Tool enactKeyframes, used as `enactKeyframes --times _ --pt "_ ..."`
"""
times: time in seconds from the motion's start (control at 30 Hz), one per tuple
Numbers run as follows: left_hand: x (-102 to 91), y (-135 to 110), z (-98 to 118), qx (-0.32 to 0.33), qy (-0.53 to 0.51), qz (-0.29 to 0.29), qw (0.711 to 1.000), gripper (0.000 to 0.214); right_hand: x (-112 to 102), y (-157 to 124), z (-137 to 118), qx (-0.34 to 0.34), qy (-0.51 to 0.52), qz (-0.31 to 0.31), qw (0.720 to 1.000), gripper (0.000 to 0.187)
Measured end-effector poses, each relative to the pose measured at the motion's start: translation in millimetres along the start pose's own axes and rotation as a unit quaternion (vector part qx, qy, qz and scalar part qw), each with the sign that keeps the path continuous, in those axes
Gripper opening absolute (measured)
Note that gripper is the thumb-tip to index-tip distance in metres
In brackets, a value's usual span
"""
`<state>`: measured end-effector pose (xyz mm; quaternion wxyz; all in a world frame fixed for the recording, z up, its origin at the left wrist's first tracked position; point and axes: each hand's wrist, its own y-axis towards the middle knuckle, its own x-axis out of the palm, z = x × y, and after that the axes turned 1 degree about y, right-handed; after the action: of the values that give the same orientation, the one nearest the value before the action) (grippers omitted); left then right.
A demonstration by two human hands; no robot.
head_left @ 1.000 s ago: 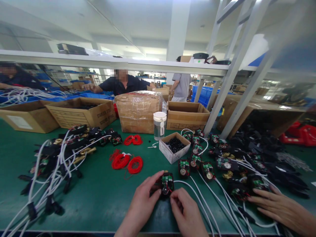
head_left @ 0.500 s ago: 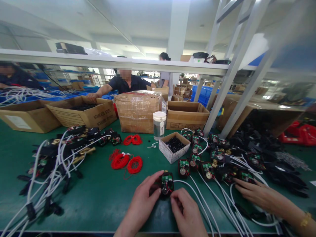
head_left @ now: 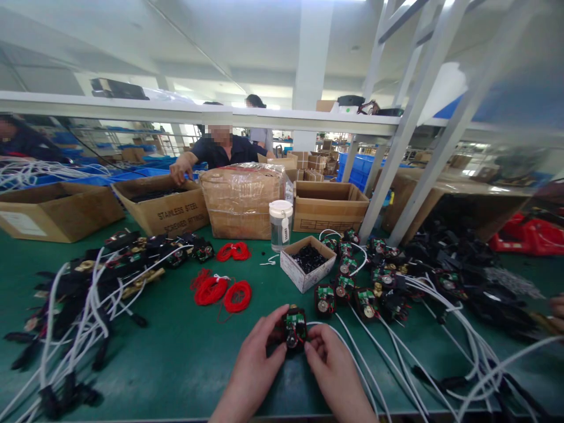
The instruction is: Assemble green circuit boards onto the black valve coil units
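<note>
Near the table's front edge, a small black housing with a green circuit board (head_left: 295, 329), red wires and a white cable stands between my two hands. My left hand (head_left: 257, 361) grips its left side, thumb at the lower edge and fingers round the back. On the other side, my right hand (head_left: 331, 359) has curled fingers, with thumb and fingertips against the housing's right edge. Just beyond lie several similar housings (head_left: 325, 301) with white cables. An open box of small black parts (head_left: 308, 264) is behind them.
Left, a heap of housings with white cables (head_left: 94, 294) spreads out. Red wire coils (head_left: 238, 295) lie mid-table. Cardboard boxes (head_left: 240, 205) and a clear jar (head_left: 281, 226) line the back. Metal shelf posts (head_left: 396, 129) rise right. A co-worker's hand (head_left: 557, 311) shows at the right edge.
My right fingers have closed in against the housing's right side. The co-worker's hand at right has withdrawn towards the edge, and a housing there has gone. The person opposite has lifted a hand.
</note>
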<state>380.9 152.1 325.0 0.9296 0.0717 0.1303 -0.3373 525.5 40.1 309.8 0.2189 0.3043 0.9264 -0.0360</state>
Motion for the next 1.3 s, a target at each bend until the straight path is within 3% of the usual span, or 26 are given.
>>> enactKeyframes --times 0.4,0.6,0.83,1.03,1.3 --pt "13.7 2 -7 0.005 -0.041 0.026 0.999 0.074 11 5 1 0.007 0.001 -0.005 1.0 0.011" --pt "5.7 4 -4 -0.016 -0.074 -0.026 0.997 0.084 6 4 -3 0.018 -0.008 -0.021 1.0 0.019" --pt "4.6 4 0 -0.023 -0.099 -0.015 0.995 0.067 6 3 -4 0.013 -0.001 -0.018 1.0 0.022" --pt "0.4 4 0 -0.02 -0.112 -0.039 0.993 0.073 4 3 -5 0.017 -0.01 -0.024 1.0 0.024" --pt "-8.1 11 10 -0.027 -0.032 0.003 0.999 0.044 5 4 -2 0.012 -0.013 -0.028 0.999 0.021"
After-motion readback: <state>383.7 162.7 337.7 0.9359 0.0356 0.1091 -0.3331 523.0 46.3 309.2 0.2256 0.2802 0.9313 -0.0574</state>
